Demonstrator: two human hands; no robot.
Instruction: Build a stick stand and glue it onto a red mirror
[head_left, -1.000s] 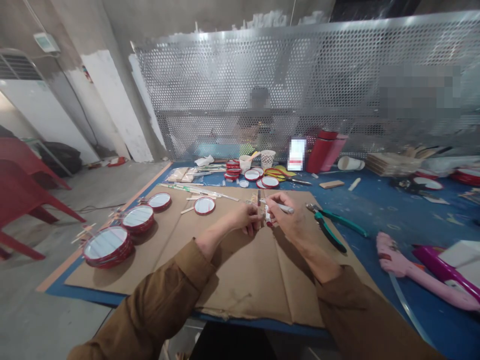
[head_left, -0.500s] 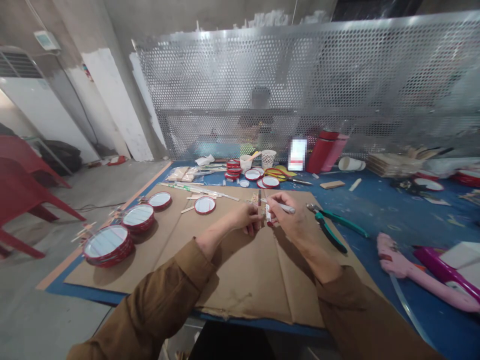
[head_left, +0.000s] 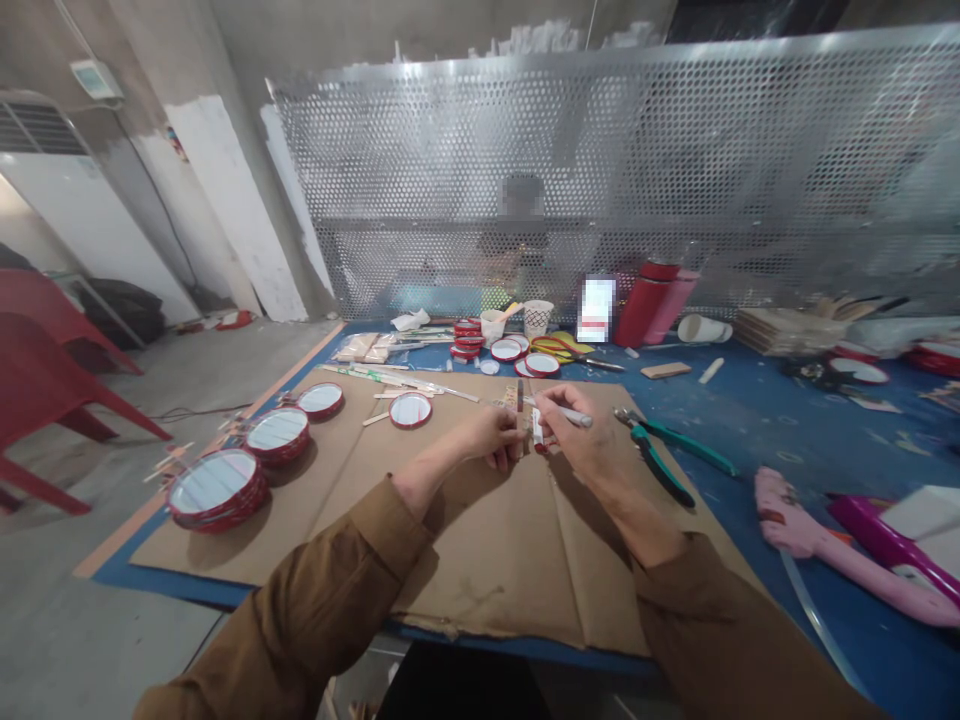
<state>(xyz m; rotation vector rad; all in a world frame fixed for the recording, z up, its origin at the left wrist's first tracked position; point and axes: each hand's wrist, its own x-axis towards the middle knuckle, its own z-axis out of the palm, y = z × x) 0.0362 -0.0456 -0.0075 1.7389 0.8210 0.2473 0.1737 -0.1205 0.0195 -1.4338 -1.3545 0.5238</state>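
1. Brown-sleeved, held both forearms over a creased cardboard sheet on a blue table.
2. Saw a pink glue gun at right, beyond the cardboard, with a translucent stick slanting toward the near side.
3. Saw three pale-topped, red-sided round pieces in a row at left, largest nearest, with thin wooden ends jutting leftward.
4. Curled the left hand with fingers close together, just beside a dark strip; could not tell whether pinching anything.
5. Pinched a white pen-like tool in the right hand, between thumb and fingers.
6. Saw a small white-and-red piece between both hands, at the right fingertips; too small to identify.
7. Found teal-handled pliers to the right, across the cardboard's edge.
8. Noted a red-rimmed disc farther left, beside a wooden stick.
9. Behind, saw a patterned cup, a red bottle and, farthest, perforated metal.
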